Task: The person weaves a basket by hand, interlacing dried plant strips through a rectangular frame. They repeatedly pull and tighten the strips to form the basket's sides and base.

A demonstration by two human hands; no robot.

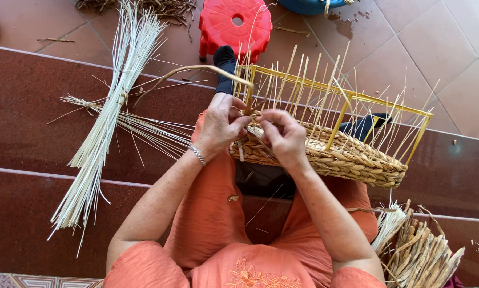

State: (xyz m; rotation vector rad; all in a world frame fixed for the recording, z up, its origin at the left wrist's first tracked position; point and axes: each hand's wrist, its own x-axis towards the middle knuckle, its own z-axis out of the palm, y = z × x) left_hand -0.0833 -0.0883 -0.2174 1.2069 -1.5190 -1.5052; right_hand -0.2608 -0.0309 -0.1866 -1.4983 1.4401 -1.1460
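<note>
A half-woven basket (351,160) rests on my lap, with a yellow metal frame (346,96) and several thin pale stakes standing up from its braided straw wall. My left hand (220,125) pinches a straw strand (196,69) at the basket's near corner; the strand arcs up and to the left. My right hand (282,136) grips the woven rim right beside it, fingers curled on the weave. A silver bracelet (197,155) sits on my left wrist.
A long bundle of pale reeds (103,122) lies on the red-brown step at left. Dried straw bunches (420,253) lie at lower right. A red plastic stool (235,24) stands on the tiled floor ahead, a blue basin (308,5) beyond it.
</note>
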